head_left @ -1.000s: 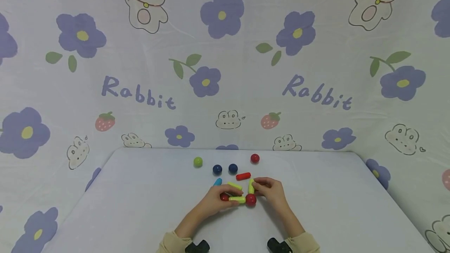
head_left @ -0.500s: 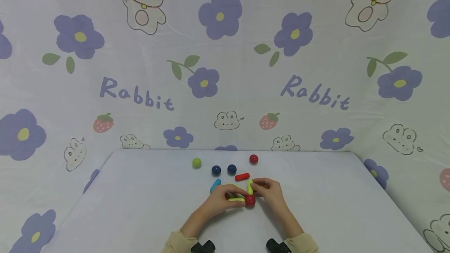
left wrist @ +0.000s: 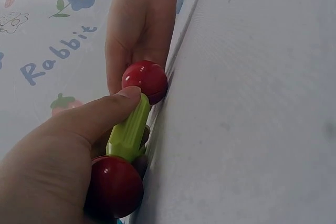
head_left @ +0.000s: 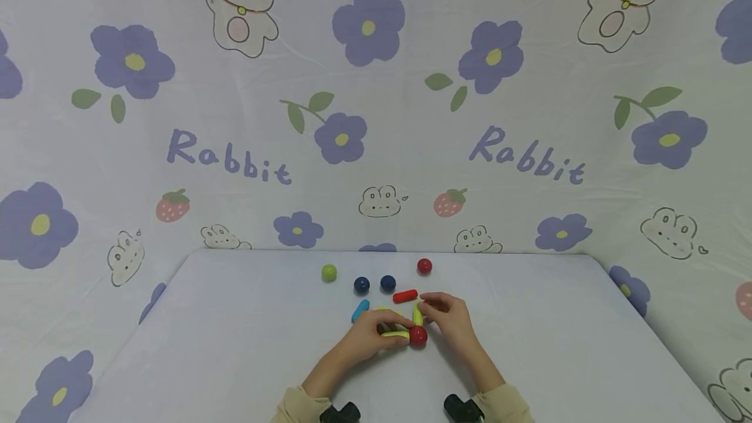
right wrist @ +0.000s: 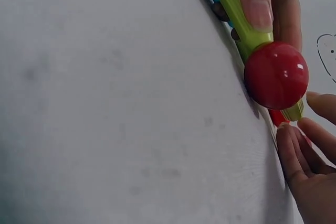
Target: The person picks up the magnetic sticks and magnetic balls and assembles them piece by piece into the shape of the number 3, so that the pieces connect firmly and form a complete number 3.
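My left hand (head_left: 369, 331) pinches a yellow-green ribbed rod (left wrist: 128, 129) with its thumb on top. One end of that rod meets a shiny red ball (head_left: 418, 336); a second red ball (left wrist: 115, 186) sits at its other end, hidden by the hand in the head view. Another yellow-green rod (head_left: 418, 313) points away from the first ball toward the back. Around this rod's far end, my right hand (head_left: 449, 317) has its thumb and fingers spread slightly apart, fingertips close beside it. Behind the left fingers shows part of a further yellow-green rod (head_left: 384, 309).
On the white table (head_left: 558, 344) lie a red rod (head_left: 405, 296) and a blue rod (head_left: 360, 311). Farther back are a green ball (head_left: 329, 273), two dark blue balls (head_left: 388, 283) and a red ball (head_left: 424, 266). A patterned cloth (head_left: 405, 103) hangs behind.
My left fingers have slid right along the rod, toward the red ball. My right fingers have loosened from the upright-pointing rod and lifted slightly.
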A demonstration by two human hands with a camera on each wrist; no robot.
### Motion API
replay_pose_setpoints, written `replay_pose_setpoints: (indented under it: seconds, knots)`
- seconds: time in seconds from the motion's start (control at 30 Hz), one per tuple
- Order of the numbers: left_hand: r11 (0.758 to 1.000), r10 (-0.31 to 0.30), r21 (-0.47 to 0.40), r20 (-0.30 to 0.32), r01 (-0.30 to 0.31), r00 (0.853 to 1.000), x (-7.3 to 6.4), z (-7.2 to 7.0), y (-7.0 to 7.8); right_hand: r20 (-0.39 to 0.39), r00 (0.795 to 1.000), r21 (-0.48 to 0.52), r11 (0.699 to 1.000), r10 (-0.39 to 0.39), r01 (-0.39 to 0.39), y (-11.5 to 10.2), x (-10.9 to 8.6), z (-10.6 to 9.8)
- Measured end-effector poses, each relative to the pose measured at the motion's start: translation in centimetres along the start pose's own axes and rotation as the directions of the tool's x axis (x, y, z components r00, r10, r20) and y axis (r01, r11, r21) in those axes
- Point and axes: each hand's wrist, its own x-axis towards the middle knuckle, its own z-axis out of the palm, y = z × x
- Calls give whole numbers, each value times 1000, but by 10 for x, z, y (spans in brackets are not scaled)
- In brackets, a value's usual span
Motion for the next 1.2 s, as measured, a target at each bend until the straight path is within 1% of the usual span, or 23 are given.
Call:
replay_pose_setpoints:
  seconds: [0.07,0.13,0.17,0.27,0.33,0.37,0.4,0.43,0.6,0.73,0.93,1.2]
  knots:
    - [1000,-2,-1,1,2,1000,0,0,0,5,1000,13,1000,4,-4,-3,2,-1]
    - [1000,-2,0,2,2,1000,0,0,0,10,1000,25,1000,1,-2,-12,0,-3]
    - [1000,-2,1,1,2,1000,0,0,0,6,1000,23,1000,-8,8,-12,2,-3]
    - [1000,-5,2,0,5,1000,0,0,1,-18,999,-24,999,-27,26,-9,10,-3]
    - [1000,-5,0,0,5,1000,0,0,1,-45,998,-57,997,-51,48,-1,16,-2]
    - [1000,-6,-2,0,6,1000,0,0,1,-59,997,-69,996,-58,54,4,21,-2]
    - [1000,-8,-5,0,8,1000,0,0,0,-67,996,-74,996,-54,49,5,24,-2]
    - [1000,-9,-6,0,9,1000,0,0,0,-76,995,-75,996,-58,52,5,25,-3]
    - [1000,-17,-15,-1,17,1000,0,0,-1,-100,993,-19,998,-58,56,7,34,-4]
    - [1000,-21,-23,3,21,1000,0,1,-1,-93,994,18,998,-59,61,8,41,-5]
    - [1000,-24,-20,6,24,1000,0,1,-1,-55,998,8,999,-36,37,12,52,-3]
    - [1000,-13,-16,4,13,1000,-1,0,0,4,999,25,999,-35,35,12,62,-3]
